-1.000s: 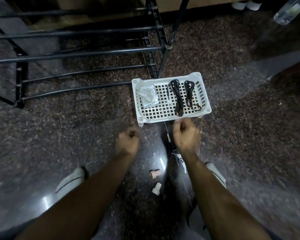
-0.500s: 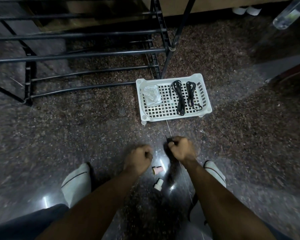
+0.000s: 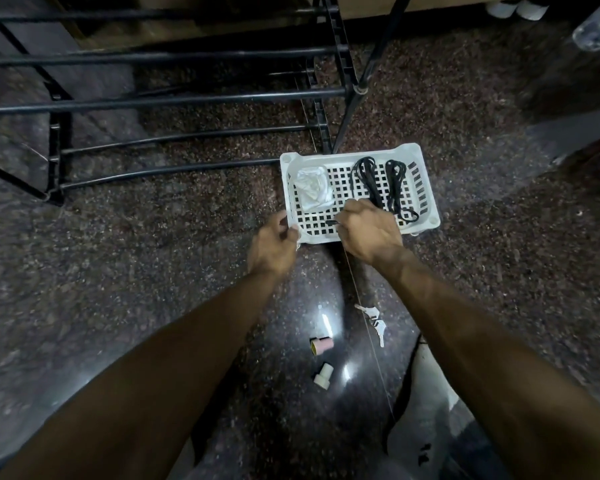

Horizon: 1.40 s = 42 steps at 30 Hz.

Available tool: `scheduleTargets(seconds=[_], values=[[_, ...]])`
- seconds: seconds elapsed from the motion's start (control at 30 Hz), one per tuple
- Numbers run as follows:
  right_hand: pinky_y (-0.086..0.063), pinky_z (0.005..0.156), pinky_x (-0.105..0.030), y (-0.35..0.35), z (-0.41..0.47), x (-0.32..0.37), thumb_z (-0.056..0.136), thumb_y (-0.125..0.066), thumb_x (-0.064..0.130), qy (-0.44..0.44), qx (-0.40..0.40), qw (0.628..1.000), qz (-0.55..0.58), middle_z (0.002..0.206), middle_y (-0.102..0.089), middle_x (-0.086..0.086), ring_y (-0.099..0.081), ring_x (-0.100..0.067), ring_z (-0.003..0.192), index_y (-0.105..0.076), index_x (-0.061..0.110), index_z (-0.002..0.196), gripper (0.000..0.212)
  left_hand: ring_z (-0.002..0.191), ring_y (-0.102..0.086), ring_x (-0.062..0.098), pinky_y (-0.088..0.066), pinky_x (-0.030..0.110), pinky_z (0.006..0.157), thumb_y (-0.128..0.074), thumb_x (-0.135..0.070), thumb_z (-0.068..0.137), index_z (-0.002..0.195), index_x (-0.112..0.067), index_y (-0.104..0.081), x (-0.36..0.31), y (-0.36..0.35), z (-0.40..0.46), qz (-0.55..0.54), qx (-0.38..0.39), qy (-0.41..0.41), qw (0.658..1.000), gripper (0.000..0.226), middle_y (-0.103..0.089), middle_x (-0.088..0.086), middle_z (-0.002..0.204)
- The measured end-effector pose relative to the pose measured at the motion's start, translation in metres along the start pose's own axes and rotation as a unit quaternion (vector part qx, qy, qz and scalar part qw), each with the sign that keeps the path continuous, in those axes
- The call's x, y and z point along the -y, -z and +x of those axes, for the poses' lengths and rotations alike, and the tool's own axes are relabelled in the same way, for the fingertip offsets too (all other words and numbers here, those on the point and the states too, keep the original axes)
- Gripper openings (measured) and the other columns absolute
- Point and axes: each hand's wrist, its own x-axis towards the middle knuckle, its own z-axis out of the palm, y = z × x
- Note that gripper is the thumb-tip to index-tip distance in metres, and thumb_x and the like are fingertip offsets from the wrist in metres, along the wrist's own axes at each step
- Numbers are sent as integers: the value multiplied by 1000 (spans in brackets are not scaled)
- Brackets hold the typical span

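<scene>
A white perforated plastic basket [image 3: 378, 152] stands on the dark speckled floor. Inside it lie a crumpled pale plastic bag [image 3: 312, 189] at the left and two coiled black cords [image 3: 368, 178] [image 3: 397, 188] at the right. My left hand [image 3: 274, 245] grips the basket's near-left corner. Over the near edge of the basket, my right hand [image 3: 369, 232] pinches a small dark piece [image 3: 330, 222] in its fingertips. What that piece is I cannot tell.
A black metal rack [image 3: 187, 98] with long bars stands behind and left of the basket. On the floor near me lie a pink cylinder [image 3: 321, 345], a white fitting [image 3: 323, 376] and keys [image 3: 374, 322]. A clear bottle [image 3: 596, 26] shows top right, a white shoe [image 3: 426, 393] bottom right.
Both hands have moved forward from near my body to the basket. The left hand has taken hold of its near-left corner and the right hand has carried the dark piece over it.
</scene>
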Motion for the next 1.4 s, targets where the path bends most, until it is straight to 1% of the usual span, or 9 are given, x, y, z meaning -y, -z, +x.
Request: scheduleTargets(seconds=[0.17, 0.3, 0.47, 0.63, 0.8, 1.0, 1.1, 1.2, 1.4], values=[[-48, 75, -33, -14, 6, 8, 97, -49, 22, 22, 16, 999, 25, 92, -45, 3, -44, -14, 87, -51, 22, 90, 8, 87, -68, 19, -54, 27, 77, -64, -20, 90, 104, -17, -69, 9, -4, 13, -53, -15, 31, 998, 15, -74, 4, 101], [-37, 97, -42, -19, -2, 8, 98, -34, 28, 71, 29, 997, -5, 122, -51, -5, -49, -21, 109, -48, 20, 131, 38, 79, -66, 17, -49, 22, 70, -67, -20, 89, 102, -15, -71, 10, -5, 15, -62, -6, 38, 997, 15, -73, 0, 93], [-41, 76, -32, -22, -41, 2, 92, -48, 22, -34, -100, 990, 91, 96, -53, 0, -47, -14, 83, -61, 16, 109, 22, 91, -68, 21, -52, 25, 80, -67, -20, 88, 110, -14, -70, 14, -1, 0, -76, -9, 72, 994, 22, -73, 8, 104], [-47, 77, -31, -44, -108, -2, 93, -46, 40, -177, 115, 971, 113, 106, -67, -7, -64, -29, 88, -61, 21, 111, 30, 95, -68, 28, -55, 34, 82, -60, -24, 93, 110, -27, -69, 30, -1, -43, -21, 26, 111, 993, 20, -71, 9, 109], [-48, 84, -39, -66, -148, 6, 88, -59, 43, -178, 165, 955, 172, 130, -51, -3, -59, -33, 110, -42, 25, 131, 50, 99, -66, 30, -53, 35, 84, -53, -23, 94, 111, -27, -68, 27, -1, -56, 17, 13, 121, 992, 24, -70, 10, 112], [-50, 77, -34, -66, -122, 14, 81, -60, 25, -204, 143, 938, 240, 100, -71, -6, -66, -34, 96, -65, 26, 94, 14, 104, -65, 26, -54, 40, 91, -58, -27, 95, 126, -20, -59, -2, 3, -33, -87, -6, 98, 991, 32, -67, 5, 121], [-55, 75, -32, -60, -97, 9, 83, -64, 10, -230, 96, 877, 411, 83, -72, -1, -69, -25, 82, -67, 32, 70, 26, 106, -63, 23, -51, 32, 90, -58, -36, 95, 129, -21, -57, -14, 5, -15, -38, 23, 89, 995, 38, -66, 3, 124], [-51, 61, -21, -17, -68, 6, 88, -64, 0, -220, 27, 802, 555, 76, -68, -5, -62, -13, 66, -68, 6, 80, 10, 98, -64, 20, -49, 27, 80, -58, -37, 94, 126, -21, -60, -18, 7, -5, -7, 38, 101, 994, 35, -67, 4, 121], [-57, 66, -20, 37, -17, -10, 89, -58, -8, -178, -59, 796, 575, 79, -68, -8, -63, -10, 60, -66, -8, 97, 11, 93, -66, 24, -52, 29, 84, -62, -38, 91, 104, -19, -71, -8, 5, 3, -1, 45, 114, 992, 25, -72, 7, 106]])
